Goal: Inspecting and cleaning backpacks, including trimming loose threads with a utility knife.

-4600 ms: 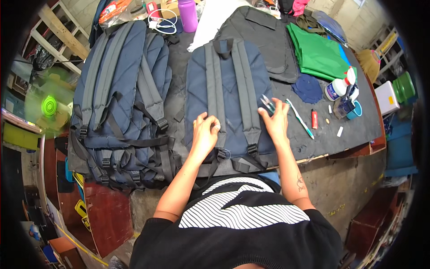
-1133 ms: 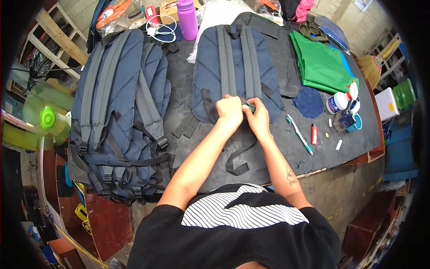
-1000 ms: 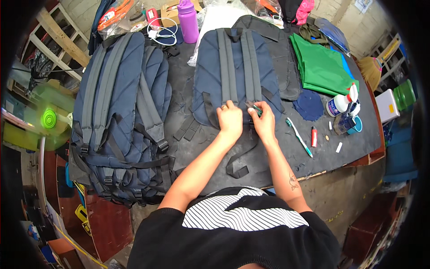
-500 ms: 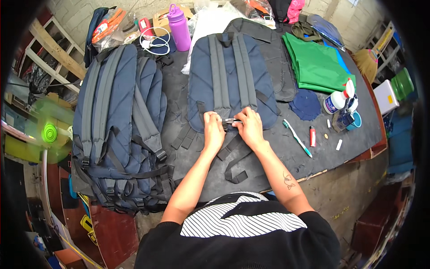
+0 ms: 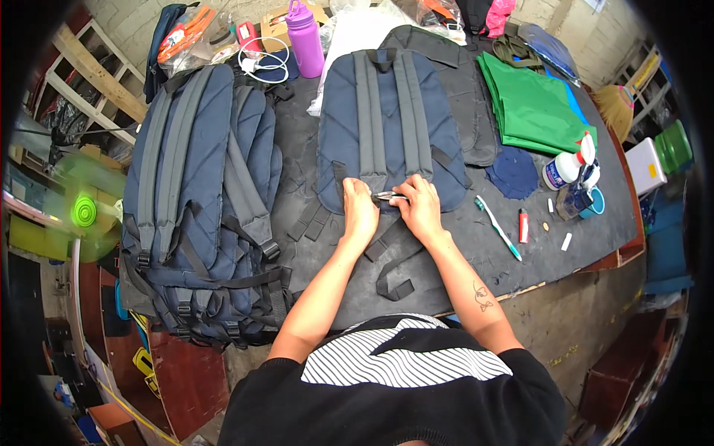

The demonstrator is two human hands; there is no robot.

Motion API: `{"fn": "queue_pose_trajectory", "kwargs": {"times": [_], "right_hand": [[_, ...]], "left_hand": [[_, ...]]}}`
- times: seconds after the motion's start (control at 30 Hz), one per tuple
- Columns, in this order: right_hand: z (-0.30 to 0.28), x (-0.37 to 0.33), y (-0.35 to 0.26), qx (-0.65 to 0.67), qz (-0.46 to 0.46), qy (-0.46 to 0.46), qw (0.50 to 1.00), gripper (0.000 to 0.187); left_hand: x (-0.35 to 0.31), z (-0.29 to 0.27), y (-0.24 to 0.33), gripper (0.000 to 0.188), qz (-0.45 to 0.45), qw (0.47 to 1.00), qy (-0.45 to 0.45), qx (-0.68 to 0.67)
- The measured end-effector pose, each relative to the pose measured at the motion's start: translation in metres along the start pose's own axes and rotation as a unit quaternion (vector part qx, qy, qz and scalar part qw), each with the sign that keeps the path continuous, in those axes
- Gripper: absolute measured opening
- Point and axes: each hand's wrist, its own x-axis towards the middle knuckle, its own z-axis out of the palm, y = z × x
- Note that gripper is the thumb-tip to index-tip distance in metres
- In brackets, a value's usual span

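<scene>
A dark counter (image 5: 297, 167) carries everything, its near edge running just in front of the person. A stack of blue backpacks (image 5: 186, 149) with gray shoulder straps fills its left end, some black webbing hanging over the near left corner. A single blue backpack (image 5: 390, 123) lies flat in the middle of the counter, straps up and top toward the far edge; it lies directly in front of both hands, which meet at its lower edge. Beyond its right side a black fabric piece (image 5: 470, 119) reaches toward the far edge, and folded green cloth (image 5: 532, 104) lies near the far right corner. A purple bottle (image 5: 305, 44) stands by the far edge, and a white spray bottle (image 5: 563, 171) near the right edge. The left hand (image 5: 360, 212) is on the backpack's lower edge, below the left shoulder strap; whether its fingers are clamped on webbing I cannot tell. The right hand (image 5: 420, 208), just beside it, is closed on a small metal tool. A round navy cloth (image 5: 512, 172) lies right of the backpack, with a toothbrush (image 5: 500, 229) nearer the near edge. The tool, apparently snips (image 5: 385, 196), points left toward the left hand. A red lighter-shaped object (image 5: 523, 225) lies beside the toothbrush.
</scene>
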Motion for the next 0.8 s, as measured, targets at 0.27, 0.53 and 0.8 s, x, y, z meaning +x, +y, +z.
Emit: {"fn": "queue_pose_trajectory", "kwargs": {"times": [0.27, 0.53, 0.8], "right_hand": [[0.006, 0.000, -0.001, -0.002, -0.014, -0.002, 1.000, 0.019], [-0.001, -0.003, -0.004, -0.047, 0.002, 0.002, 0.999, 0.015], [0.005, -0.001, -0.005, 0.030, -0.001, 0.013, 0.999, 0.017]], "left_hand": [[0.002, -0.019, 0.005, 0.008, -0.048, 0.990, 0.037, -0.128], [0.000, -0.007, 0.029, 0.009, 0.056, 0.959, -0.083, 0.264], [-0.010, -0.005, -0.010, 0.021, 0.065, 0.998, 0.010, -0.008]]}}
